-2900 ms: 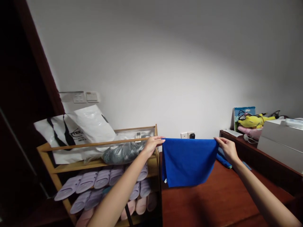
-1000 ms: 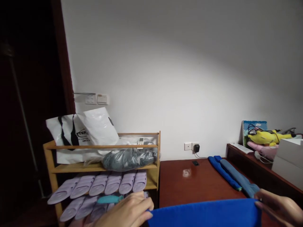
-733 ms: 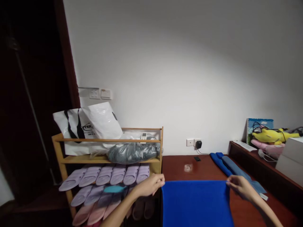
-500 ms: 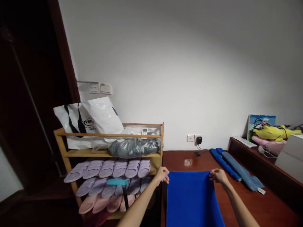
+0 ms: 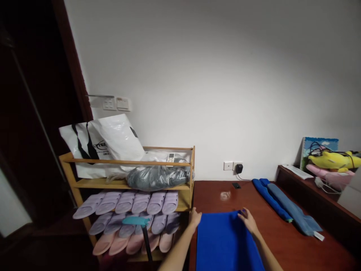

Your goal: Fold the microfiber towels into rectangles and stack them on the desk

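A plain bright blue cloth (image 5: 220,241) is spread over the near left part of the red-brown wooden table, its far edge running straight between my hands. At its far left corner is my left hand (image 5: 195,219), with the fingers closed on the edge. My right hand (image 5: 248,221) pinches the far right corner between thumb and fingers. A shadow from the right hand falls on the cloth. To the right lie a rolled or folded blue cloth (image 5: 272,199) and a grey-blue one (image 5: 295,209) with a white tag.
Left of the table (image 5: 208,192) stands a wooden rack (image 5: 129,162) with rows of slippers (image 5: 139,203), a white bag (image 5: 113,139) and a remote control (image 5: 170,158). A teal-headed pole (image 5: 137,221) leans before it. A black plug (image 5: 238,168) and yellow plush toy (image 5: 335,160) are farther back.
Both hands have come lower and nearer to me with the blue cloth, the right one also moving left. The cloth's far edge now looks narrower. The view has shifted slightly.
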